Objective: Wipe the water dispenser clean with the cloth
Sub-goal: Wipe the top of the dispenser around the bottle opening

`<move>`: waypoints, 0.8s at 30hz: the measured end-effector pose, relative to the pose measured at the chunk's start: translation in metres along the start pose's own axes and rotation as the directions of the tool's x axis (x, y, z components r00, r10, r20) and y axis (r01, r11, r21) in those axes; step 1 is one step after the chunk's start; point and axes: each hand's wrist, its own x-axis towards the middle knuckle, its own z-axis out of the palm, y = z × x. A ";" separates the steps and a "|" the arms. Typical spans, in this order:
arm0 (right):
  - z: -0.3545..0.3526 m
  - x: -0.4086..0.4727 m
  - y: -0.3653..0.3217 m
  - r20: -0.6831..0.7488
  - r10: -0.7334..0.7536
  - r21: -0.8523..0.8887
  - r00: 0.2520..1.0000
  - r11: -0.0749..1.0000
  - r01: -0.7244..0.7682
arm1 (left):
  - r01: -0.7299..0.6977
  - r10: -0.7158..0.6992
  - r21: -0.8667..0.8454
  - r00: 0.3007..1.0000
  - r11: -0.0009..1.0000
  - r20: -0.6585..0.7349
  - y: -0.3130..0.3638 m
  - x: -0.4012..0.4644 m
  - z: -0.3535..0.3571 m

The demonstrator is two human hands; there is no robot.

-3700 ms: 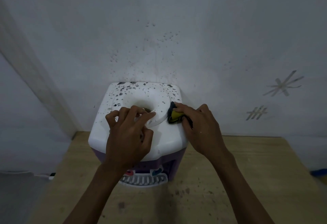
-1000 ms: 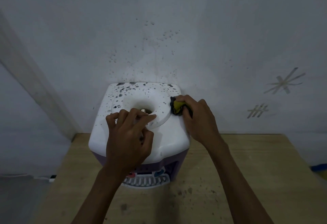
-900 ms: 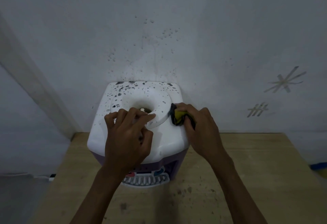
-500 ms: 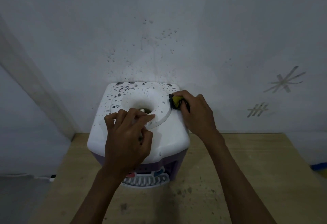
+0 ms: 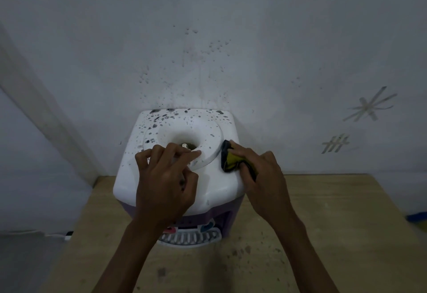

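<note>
A small water dispenser (image 5: 215, 191) with a white top and purple body stands on a wooden table against the wall. Dark spots speckle the far part of its top and the raised ring (image 5: 208, 128) around the bottle hole. My right hand (image 5: 265, 181) presses a bunched yellow and dark cloth (image 5: 231, 159) onto the top, right beside the ring. My left hand (image 5: 165, 180) rests on the near left of the top, fingers curled over the ring's near edge, steadying the dispenser.
The wooden table (image 5: 323, 235) carries dark specks in front of the dispenser. The white wall (image 5: 208, 49) behind is splattered with dark spots and has scratch marks (image 5: 335, 144) at the right. A blue object (image 5: 417, 217) shows at the right edge.
My right hand has drawn the cloth back toward me along the ring's right side, after pushing it farther away half a second ago. The left hand has stayed put.
</note>
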 end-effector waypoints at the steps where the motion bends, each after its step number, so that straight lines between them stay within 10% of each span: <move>1: 0.000 -0.006 0.001 -0.007 0.014 0.024 1.000 1.000 -0.013 | -0.001 0.001 0.001 1.000 1.000 -0.007 0.000 0.000 0.000; 24: 0.003 -0.002 0.004 -0.014 0.086 0.141 0.996 0.987 -0.083 | -0.004 0.005 0.031 0.999 1.000 -0.032 0.003 0.001 -0.001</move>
